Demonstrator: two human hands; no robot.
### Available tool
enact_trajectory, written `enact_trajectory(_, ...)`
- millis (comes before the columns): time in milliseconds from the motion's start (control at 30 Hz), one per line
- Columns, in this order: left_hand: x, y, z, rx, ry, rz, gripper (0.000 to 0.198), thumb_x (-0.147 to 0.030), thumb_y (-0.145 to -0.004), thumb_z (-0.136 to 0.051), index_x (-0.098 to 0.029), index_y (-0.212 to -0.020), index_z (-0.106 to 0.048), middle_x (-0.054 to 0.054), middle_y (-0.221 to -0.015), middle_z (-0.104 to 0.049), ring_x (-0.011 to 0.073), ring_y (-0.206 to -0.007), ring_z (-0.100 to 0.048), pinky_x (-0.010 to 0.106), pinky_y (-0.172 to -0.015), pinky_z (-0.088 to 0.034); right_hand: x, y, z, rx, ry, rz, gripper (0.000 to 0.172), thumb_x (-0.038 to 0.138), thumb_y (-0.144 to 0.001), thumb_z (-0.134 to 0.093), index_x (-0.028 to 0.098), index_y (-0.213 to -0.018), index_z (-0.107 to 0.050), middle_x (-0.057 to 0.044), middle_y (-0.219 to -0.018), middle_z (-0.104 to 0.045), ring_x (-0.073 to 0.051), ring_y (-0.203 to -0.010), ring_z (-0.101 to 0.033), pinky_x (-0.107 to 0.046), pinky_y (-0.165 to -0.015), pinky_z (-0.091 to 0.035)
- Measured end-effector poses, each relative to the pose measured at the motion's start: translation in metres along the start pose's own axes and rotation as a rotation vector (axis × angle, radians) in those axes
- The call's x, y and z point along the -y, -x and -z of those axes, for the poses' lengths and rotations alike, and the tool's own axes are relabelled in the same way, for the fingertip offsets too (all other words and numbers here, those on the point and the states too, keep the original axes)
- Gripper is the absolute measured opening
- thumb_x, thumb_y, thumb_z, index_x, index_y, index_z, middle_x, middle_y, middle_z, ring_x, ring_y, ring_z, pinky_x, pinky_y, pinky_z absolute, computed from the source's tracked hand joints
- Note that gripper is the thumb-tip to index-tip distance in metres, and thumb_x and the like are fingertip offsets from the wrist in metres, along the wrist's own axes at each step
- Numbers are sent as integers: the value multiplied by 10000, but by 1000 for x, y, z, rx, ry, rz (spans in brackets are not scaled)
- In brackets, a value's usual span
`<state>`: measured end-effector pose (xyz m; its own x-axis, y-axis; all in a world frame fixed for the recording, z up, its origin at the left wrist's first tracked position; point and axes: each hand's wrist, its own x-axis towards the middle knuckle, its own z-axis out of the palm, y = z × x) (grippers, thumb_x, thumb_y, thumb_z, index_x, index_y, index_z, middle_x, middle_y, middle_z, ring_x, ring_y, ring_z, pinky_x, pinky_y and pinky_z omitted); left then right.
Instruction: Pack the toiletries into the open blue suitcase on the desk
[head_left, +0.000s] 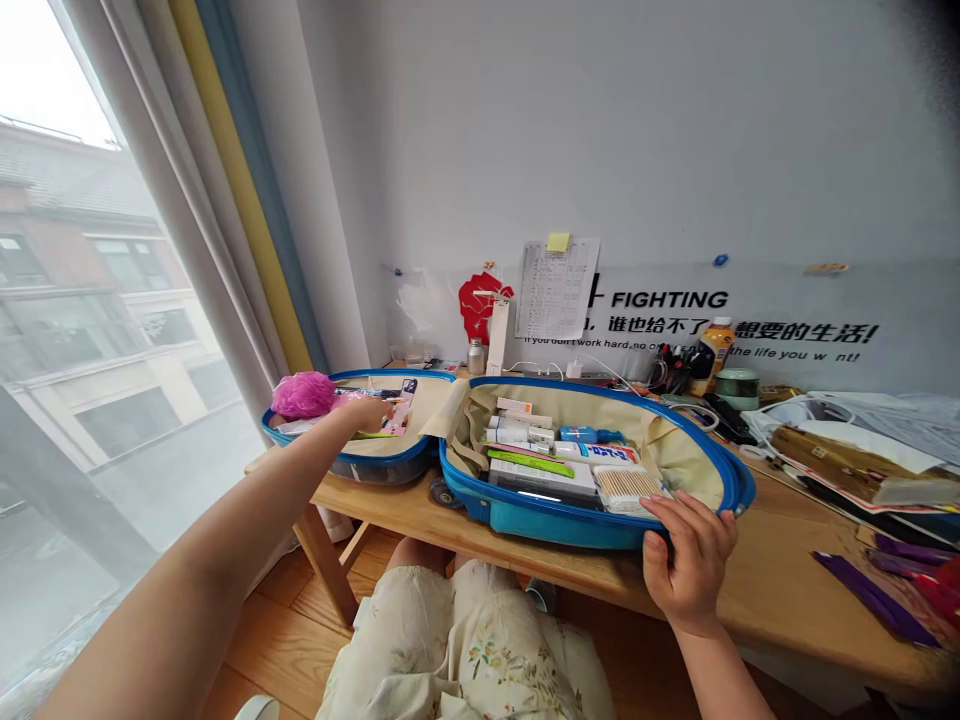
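A blue-rimmed suitcase lies spread open on the wooden table, both halves facing up. My left hand reaches into its left half, beside a pink bath puff and flat packages; the fingers are too small and partly hidden to read. On the front right rim, my right hand grips the edge, fingers over it and thumb outside. Near those fingertips is a pack of cotton swabs. The right half also holds a toothpaste box, a blue bottle, a green packet and white tubes.
The wooden table runs under the suitcase. To the right lie papers, purple wrappers and a brown pouch. Behind stand an orange-brown bottle, pens and a green-lidded jar. A curtained window is at left.
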<state>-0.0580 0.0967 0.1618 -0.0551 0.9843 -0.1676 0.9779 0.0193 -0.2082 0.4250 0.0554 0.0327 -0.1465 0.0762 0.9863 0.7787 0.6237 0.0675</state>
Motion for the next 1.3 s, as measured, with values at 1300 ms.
enact_trajectory(1300,-221,23,40,-174,-100,-710,286,-292,-950,-515,-167,-1202,-566,160,-1238,-626,280,-1110,-649,360,-874,-527,4,0,1,2,17,-29,257,253,-934,-423,230,-1074,-638,-63,-970,-677,-236,-1088,-605,-469,-1121,-278)
